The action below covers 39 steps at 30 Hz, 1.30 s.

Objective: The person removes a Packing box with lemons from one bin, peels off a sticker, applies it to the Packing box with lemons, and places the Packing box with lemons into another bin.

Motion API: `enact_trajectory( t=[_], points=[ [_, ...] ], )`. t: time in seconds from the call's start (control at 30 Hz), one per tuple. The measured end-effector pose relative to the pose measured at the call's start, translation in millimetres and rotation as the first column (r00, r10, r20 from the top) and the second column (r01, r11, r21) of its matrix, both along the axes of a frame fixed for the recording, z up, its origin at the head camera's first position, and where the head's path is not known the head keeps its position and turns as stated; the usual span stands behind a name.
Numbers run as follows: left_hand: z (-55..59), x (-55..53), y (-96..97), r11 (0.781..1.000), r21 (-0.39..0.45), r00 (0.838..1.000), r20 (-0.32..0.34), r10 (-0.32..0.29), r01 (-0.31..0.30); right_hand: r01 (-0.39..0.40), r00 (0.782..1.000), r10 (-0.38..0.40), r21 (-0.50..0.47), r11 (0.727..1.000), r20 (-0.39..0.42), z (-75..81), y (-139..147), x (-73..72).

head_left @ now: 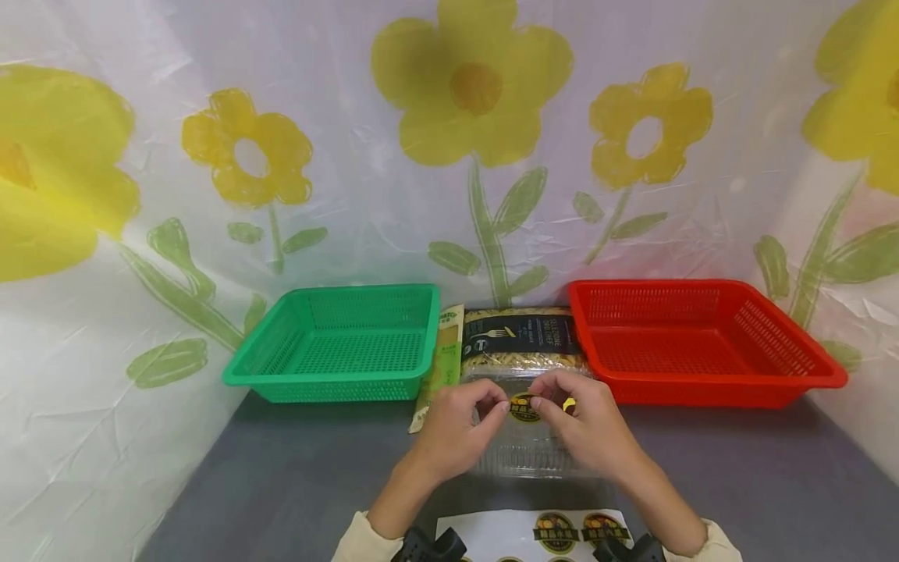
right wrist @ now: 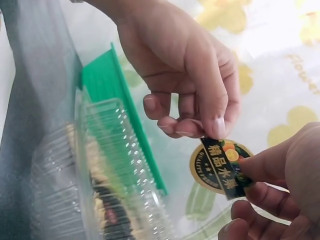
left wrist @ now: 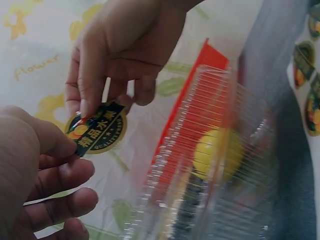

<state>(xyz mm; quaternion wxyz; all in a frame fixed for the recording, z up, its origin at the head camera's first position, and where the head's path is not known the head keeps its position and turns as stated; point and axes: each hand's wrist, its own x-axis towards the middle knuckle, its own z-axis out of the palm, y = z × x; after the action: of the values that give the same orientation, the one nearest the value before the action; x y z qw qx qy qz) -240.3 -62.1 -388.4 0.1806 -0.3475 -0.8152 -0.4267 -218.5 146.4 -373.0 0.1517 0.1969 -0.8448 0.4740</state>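
Observation:
My left hand (head_left: 453,428) and right hand (head_left: 595,428) pinch a round black-and-gold label sticker (head_left: 524,407) between thumb and fingers, one at each end. A dark band with Chinese characters and painted fruit crosses the sticker (right wrist: 220,167). They hold it above a clear plastic clamshell box (head_left: 523,462), which lies behind and below the hands. Inside the box, a round yellow thing (left wrist: 217,152) shows through the ribbed plastic in the left wrist view; in the head view my right hand mostly hides it.
Nearest me lies a white sticker sheet (head_left: 492,531) with several like labels. A green basket (head_left: 330,390) stands back left, a red basket (head_left: 716,389) back right. Between them lie a pasta bag (head_left: 523,332) and a narrow green-and-yellow packet (head_left: 444,367), before a flowered cloth.

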Motion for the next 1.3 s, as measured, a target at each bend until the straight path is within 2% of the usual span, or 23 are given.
enact_trajectory(
  t=[0.17, 0.27, 0.43, 0.63, 0.83, 1.13, 1.3],
  points=[
    [-10.2, -6.9, 6.8, 0.999, -0.007, 0.999, -0.022, 0.049, -0.049, 0.028, 1.0, -0.028, -0.022, 0.999, 0.009, -9.1, 0.6, -9.9],
    [-19.2, -8.7, 11.4, 0.995, -0.013, 0.994, -0.024, 0.103, -0.103, 0.054, 0.998, -0.054, -0.018, 0.998, 0.02, -15.9, 0.7, -13.7],
    [-31.6, -9.5, 19.4, 0.975, -0.06, 0.976, -0.03, 0.215, -0.216, 0.1, 0.994, -0.1, 0.01, 0.995, 0.039, -26.3, 1.5, -18.0],
    [-36.3, -9.3, 24.5, 0.946, -0.124, 0.955, -0.04, 0.295, -0.298, 0.138, 0.99, -0.138, 0.043, 0.99, 0.002, -35.3, 1.3, -25.7],
    [-38.3, -11.0, 27.0, 0.919, -0.197, 0.94, -0.073, 0.334, -0.342, 0.191, 0.981, -0.19, 0.077, 0.979, -0.028, -40.2, -2.6, -29.8],
    [-38.4, -11.0, 27.9, 0.911, -0.217, 0.936, -0.091, 0.339, -0.351, 0.251, 0.964, -0.23, 0.175, 0.952, -0.131, -42.4, -5.6, -32.4],
    [-37.7, -9.1, 27.6, 0.9, -0.258, 0.936, -0.102, 0.337, -0.352, 0.271, 0.96, -0.246, 0.217, 0.938, -0.133, -45.0, -5.8, -32.8]
  ],
)
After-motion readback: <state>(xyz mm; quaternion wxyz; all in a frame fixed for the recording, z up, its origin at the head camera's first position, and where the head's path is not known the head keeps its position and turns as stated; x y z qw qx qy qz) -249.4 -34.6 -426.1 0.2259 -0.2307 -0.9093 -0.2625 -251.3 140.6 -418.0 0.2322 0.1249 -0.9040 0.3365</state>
